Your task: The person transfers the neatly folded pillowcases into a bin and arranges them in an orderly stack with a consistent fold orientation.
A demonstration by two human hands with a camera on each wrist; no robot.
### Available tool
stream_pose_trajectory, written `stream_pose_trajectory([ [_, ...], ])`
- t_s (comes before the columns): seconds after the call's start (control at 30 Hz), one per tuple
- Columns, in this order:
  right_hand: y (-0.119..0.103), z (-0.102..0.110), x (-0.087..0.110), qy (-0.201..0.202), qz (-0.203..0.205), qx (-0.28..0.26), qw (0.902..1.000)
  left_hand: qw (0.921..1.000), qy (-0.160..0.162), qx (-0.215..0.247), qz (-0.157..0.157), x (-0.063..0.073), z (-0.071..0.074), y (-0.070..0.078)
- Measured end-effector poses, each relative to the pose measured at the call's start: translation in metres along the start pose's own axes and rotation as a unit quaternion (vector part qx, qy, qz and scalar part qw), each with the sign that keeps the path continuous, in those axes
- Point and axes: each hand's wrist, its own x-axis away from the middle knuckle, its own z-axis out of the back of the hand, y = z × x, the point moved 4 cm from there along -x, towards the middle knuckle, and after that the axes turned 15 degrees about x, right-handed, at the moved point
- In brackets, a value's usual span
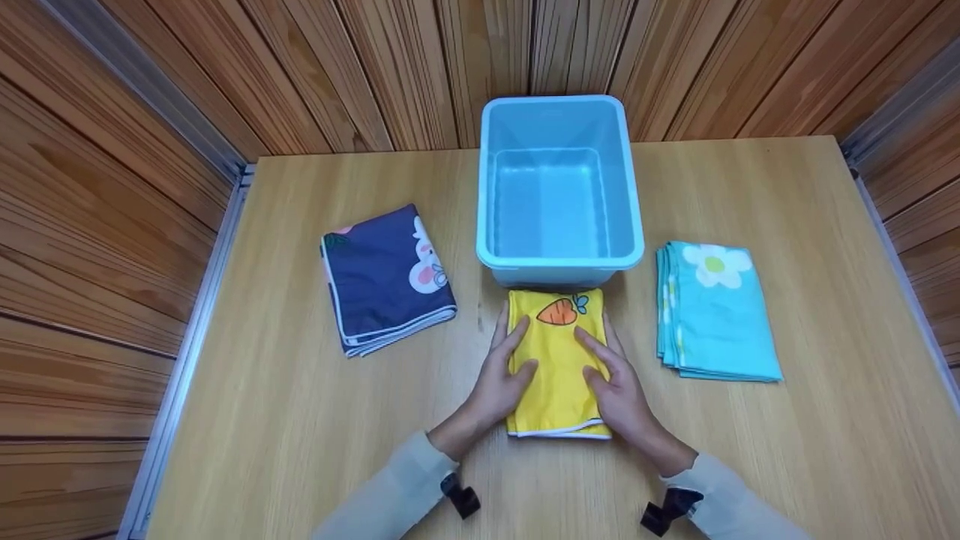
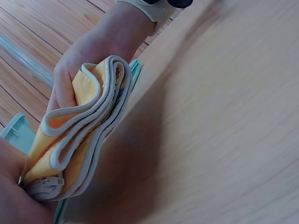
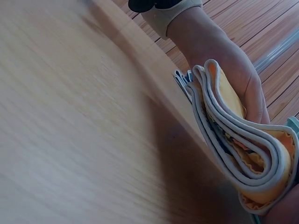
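A folded yellow cloth [image 1: 556,390] with a carrot print and white trim is held up between both hands, in front of a blue bin. My left hand [image 1: 496,382] grips its left side, thumb on top and fingers partly hidden behind and below. On the right side my right hand [image 1: 619,382] grips it the same way. Both wrist views show the bent layers of the yellow cloth [image 2: 77,133] end-on, above a shadow on the table. A small pale tab [image 2: 51,181] like a zip pull shows among the folds.
The open blue bin [image 1: 561,262] stands at the back of the wooden table [image 1: 300,450], nothing inside. A folded navy cloth [image 1: 375,285] with a rabbit print lies left of it. To its right is a folded turquoise cloth [image 1: 720,330] with a white flower. Wood-panel walls [image 1: 450,75] enclose the table.
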Motion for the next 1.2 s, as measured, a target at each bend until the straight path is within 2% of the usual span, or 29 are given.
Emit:
stream_pose_trajectory([
  [0.3, -0.004, 0.002, 0.003, -0.001, -0.008, -0.014, 0.9999, 0.9997, -0.003, 0.023, 0.008, 0.002, -0.001, 0.004],
  [0.53, -0.007, 0.003, 0.004, 0.007, -0.002, -0.021, 0.9998, 0.9997, -0.006, 0.018, -0.013, 0.002, 0.0, 0.008],
  [0.83, -0.012, 0.005, 0.005, 0.005, 0.002, -0.021, 0.9998, 0.9994, -0.008, 0.033, -0.007, 0.005, 0.0, 0.011],
  [1.2, -0.017, 0.007, 0.008, 0.006, -0.013, -0.029, 0.9995, 0.9987, -0.007, 0.05, -0.003, 0.006, 0.0, 0.015],
])
